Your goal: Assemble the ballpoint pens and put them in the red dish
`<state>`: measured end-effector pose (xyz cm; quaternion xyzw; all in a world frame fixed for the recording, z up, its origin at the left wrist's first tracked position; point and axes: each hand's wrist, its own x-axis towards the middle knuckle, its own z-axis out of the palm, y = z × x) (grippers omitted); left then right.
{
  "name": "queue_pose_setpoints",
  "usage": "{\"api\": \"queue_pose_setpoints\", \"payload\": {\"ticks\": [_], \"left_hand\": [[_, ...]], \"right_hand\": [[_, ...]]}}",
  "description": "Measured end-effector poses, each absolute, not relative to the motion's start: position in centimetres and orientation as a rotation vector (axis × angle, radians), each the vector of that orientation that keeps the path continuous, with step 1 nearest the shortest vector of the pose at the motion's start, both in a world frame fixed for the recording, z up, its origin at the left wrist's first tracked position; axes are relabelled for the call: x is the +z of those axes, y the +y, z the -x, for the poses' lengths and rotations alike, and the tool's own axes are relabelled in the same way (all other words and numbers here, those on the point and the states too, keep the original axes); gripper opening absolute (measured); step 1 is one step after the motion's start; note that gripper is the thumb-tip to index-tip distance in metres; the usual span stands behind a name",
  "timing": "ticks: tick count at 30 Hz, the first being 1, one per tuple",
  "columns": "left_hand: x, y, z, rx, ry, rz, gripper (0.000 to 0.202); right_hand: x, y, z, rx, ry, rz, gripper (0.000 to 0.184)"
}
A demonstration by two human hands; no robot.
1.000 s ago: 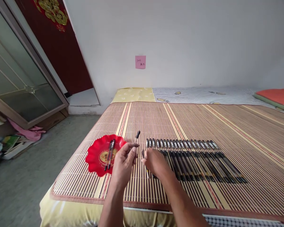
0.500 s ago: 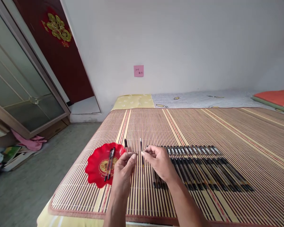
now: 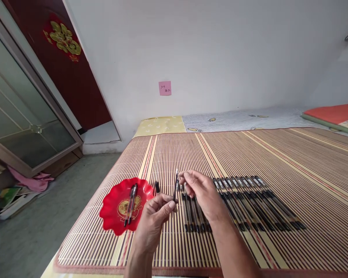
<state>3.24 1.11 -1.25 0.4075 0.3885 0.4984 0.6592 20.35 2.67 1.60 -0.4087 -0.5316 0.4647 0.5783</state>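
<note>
My left hand (image 3: 156,214) pinches a thin dark pen refill (image 3: 175,189) upright, its silver tip pointing up. A clear pen barrel with a black end (image 3: 157,187) sticks up behind the same hand's fingers and seems held in it; its lower part is hidden. My right hand (image 3: 201,193) is closed, its fingertips at the refill's upper end. Beyond and right of it lies a long row of black-capped clear pens (image 3: 249,208) side by side, partly covered by my right hand. Two pens (image 3: 130,204) rest on a red scalloped plate (image 3: 108,210) left of my left hand.
Everything lies on a striped bamboo mat (image 3: 168,154) over a bed. A folded orange cloth (image 3: 333,114) sits at the far right. A pink note (image 3: 165,88) is stuck on the wall. Bare floor (image 3: 84,173) and a glass-panelled door (image 3: 31,116) are at left.
The refill has passed from my right fingers into my left pinch. My right fingers have moved up to its tip. The view has shifted slightly right.
</note>
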Motion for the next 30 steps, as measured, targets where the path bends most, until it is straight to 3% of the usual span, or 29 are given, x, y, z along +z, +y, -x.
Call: {"api": "queue_pose_setpoints", "payload": {"ticks": [10, 18, 22, 30], "left_hand": [[-2.3, 1.0, -3.9, 1.005, 0.827, -0.987, 0.027], [-1.4, 0.8, -3.7, 1.015, 0.766, -0.932, 0.035], [-1.1, 0.4, -3.5, 1.138, 0.743, -0.967, 0.046], [-1.0, 0.7, -3.5, 1.138, 0.811, -0.929, 0.042]], "right_hand": [[1.7, 2.8, -21.0, 1.231, -1.105, 0.858, 0.022], [1.5, 2.6, -21.7, 1.283, -1.142, 0.780, 0.023], [1.8, 2.4, -22.4, 1.188, -0.962, 0.760, 0.020], [5.1, 0.9, -22.4, 0.827, -0.641, 0.510, 0.010]]}}
